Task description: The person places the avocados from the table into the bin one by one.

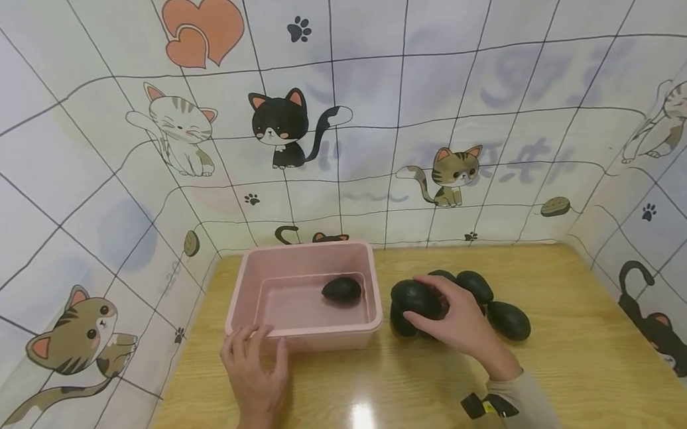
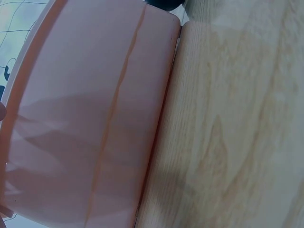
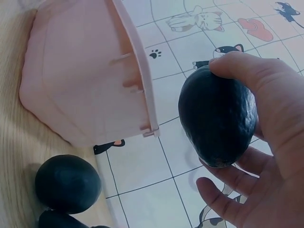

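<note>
Left hand (image 1: pixel 253 374) lay nearest, flat on the wooden table (image 1: pixel 570 371), fingers straight and spread, fingertips touching the front wall of the pink tub (image 1: pixel 304 340). It held nothing. Left wrist view showed only that pink wall (image 2: pixel 90 118) against the tabletop.

Right hand (image 1: pixel 459 323) was a little farther in, right of the tub, fingers curled round a dark avocado (image 1: pixel 416 298). Right wrist view confirmed it: the avocado (image 3: pixel 217 118) was gripped between thumb and fingers, raised clear of the table.

Around the hand sat a cluster of other avocados (image 1: pixel 509 320), touching one another, just right of the tub.

Inside the tub, one avocado (image 1: pixel 341 289) lay alone near the right wall.

Beyond stood a cat-print backdrop (image 1: pixel 336 108) around the table.
</note>
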A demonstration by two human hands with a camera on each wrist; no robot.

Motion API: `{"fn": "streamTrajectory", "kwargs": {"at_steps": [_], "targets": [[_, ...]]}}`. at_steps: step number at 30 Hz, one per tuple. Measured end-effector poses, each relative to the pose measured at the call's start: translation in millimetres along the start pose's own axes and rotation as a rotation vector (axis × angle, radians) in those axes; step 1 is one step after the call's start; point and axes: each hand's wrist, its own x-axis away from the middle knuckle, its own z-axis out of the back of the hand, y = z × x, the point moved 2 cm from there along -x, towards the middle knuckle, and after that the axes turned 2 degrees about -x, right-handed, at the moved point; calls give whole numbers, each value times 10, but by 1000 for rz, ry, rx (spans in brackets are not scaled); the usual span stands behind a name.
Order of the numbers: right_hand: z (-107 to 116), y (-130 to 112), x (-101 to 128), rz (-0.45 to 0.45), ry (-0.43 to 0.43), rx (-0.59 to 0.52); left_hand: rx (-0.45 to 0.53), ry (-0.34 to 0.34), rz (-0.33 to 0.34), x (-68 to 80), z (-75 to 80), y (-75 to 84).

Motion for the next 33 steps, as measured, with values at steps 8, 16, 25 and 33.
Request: {"fn": "streamTrajectory", "kwargs": {"at_steps": [8,16,25,33], "targets": [[6,-33,-49,8,-18,-1,-7,-10,4,-13,7,8],[5,-63,-102,9,-28,-17,8,19,-1,-9,-4,5],[-36,-155,-206,38,-45,-28,14,29,-6,-8,-10,9],[-70,-257,-296,52,-73,-34,21,34,-33,-18,-17,-2]]}}
